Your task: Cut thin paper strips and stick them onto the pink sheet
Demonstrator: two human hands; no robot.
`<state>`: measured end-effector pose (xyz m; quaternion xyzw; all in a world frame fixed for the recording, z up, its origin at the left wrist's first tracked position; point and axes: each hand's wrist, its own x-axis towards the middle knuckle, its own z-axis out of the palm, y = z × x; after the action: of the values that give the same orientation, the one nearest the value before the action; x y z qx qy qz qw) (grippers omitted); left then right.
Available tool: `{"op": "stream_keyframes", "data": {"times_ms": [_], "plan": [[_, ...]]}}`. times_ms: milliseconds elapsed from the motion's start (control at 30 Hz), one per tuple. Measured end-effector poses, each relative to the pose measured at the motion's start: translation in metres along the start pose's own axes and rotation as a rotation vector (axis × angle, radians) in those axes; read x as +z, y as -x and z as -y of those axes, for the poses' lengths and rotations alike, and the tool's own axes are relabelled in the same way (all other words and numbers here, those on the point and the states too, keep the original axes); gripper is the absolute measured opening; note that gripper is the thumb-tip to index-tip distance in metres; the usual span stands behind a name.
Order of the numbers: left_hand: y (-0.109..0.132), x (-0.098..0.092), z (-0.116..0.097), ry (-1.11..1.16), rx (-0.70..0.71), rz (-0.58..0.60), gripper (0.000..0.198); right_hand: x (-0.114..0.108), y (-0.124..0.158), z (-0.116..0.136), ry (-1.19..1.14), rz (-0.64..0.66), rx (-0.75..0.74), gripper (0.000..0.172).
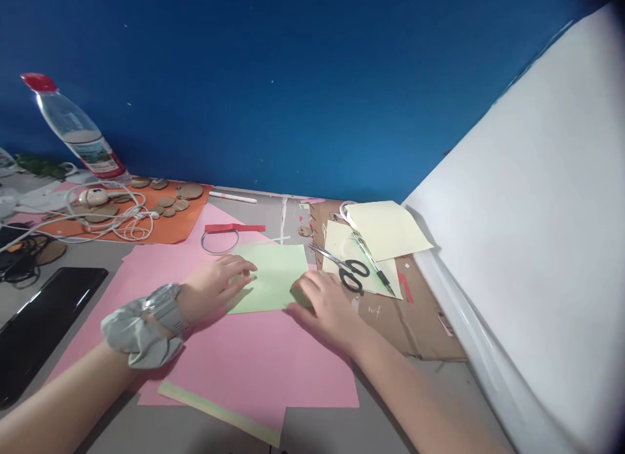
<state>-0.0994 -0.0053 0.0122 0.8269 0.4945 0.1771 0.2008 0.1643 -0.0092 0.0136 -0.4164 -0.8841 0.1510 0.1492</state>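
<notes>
Your left hand [217, 286] is loosely open over the left side of the green paper [273, 278], which lies on pink paper [234, 369] just beside the scissors [349, 268] — your right hand [325, 304] curls at the green paper's right edge, pinching or not, I cannot tell

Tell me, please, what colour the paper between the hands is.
The paper is light green, as the head view shows best.

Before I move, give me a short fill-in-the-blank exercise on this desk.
The left hand and right hand are at opposite sides of the ____ sheet.
The scissors have ____ handles.
The bottle is capped in ____.

Missing words: green; black; red.
</notes>
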Motion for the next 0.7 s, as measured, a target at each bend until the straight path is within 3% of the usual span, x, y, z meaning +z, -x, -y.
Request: {"op": "stream_keyframes", "data": {"times_ms": [100,200,367,467,600,700], "plan": [[-0.003,0.005,0.002,0.067,0.035,0.036,0.026,0.006,0.002,-0.002,0.018,0.064,-0.113,0.028],[0.002,0.006,0.005,0.098,0.039,0.089,0.024,0.012,0.005,-0.007,0.08,0.038,-0.203,0.022],[0.007,0.006,0.001,-0.01,0.119,0.147,0.029,0.02,0.005,-0.015,0.182,0.019,-0.323,0.018],[0.007,0.009,-0.001,-0.07,0.188,0.162,0.031,0.021,0.005,-0.014,0.16,0.021,-0.305,0.017],[0.006,0.013,0.0,-0.077,0.21,0.078,0.015,0.019,0.006,-0.011,0.098,0.01,-0.236,0.014],[0.007,0.014,0.002,-0.056,0.21,0.041,0.017,0.017,0.006,-0.01,0.077,0.013,-0.207,0.014]]}}
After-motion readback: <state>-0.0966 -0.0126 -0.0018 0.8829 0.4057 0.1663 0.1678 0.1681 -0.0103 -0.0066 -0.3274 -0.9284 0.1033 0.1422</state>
